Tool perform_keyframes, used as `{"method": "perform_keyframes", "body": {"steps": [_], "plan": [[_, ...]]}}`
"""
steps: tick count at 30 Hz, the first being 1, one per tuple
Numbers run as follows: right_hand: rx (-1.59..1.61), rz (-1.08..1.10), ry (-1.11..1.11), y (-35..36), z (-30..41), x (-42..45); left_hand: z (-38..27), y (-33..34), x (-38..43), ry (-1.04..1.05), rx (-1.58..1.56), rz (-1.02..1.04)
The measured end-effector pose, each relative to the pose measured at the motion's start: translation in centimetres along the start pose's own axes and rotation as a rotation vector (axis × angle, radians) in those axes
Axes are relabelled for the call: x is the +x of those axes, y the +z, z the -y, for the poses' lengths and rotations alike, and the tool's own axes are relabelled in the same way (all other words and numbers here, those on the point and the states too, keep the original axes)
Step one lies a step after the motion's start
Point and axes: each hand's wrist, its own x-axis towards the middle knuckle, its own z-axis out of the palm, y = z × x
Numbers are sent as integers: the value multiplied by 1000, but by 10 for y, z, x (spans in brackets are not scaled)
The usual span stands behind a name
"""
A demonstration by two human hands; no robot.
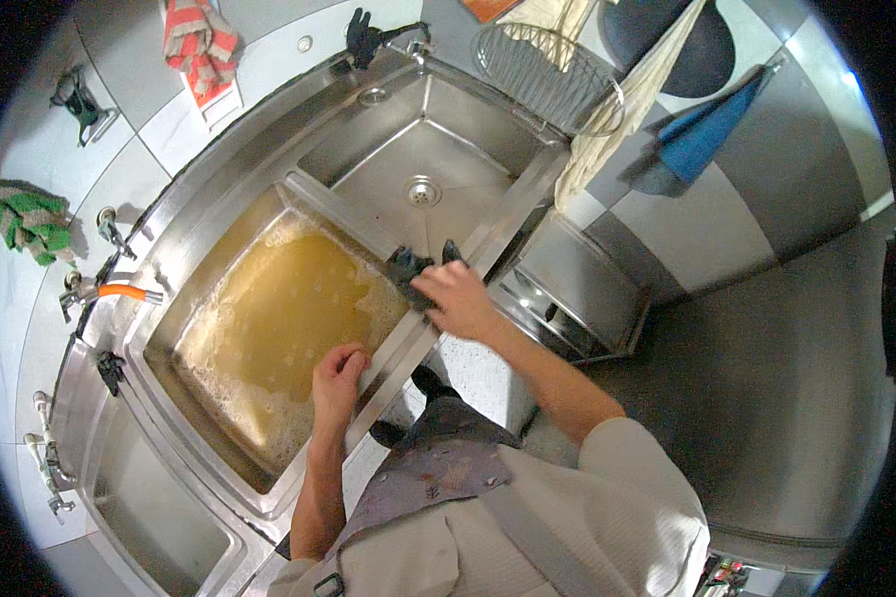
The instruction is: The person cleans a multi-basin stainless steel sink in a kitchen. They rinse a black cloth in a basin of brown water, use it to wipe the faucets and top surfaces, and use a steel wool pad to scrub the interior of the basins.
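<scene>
Below me is a stainless steel sink basin (284, 477) filled with cloudy yellow-brown, foamy water. My left hand (340, 377) hovers above its near edge, fingers curled in, with nothing visible in them. At the divider between this basin and the sink basin with a drain (422, 191), my right hand (455, 298) is over a crumpled dark cloth or glove (408, 270). The fingertips meet it or lie just above it; whether they grip it is unclear. A dark piece of it sticks up beyond the fingers.
A third basin (157, 485) lies at the lower left. Taps, one with an orange hose (123, 292), line the back wall. A wire basket (549, 78), a cream cloth (627, 104) and a blue cloth (698, 138) hang at the right wall. A metal bin-like container (582, 276) stands right of the sink.
</scene>
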Motion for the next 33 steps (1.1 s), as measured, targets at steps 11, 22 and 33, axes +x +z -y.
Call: {"method": "perform_keyframes", "body": {"steps": [11,22,33], "plan": [[-84,-168,181,-17,-170,-9,-7,25,5,-62,20,-207],[-481,-187,754,-40,-411,61,-22,96,63,-189,-107,-415],[-301,66,609,-54,-372,53,-28,116,76,-175,-52,-381]]}}
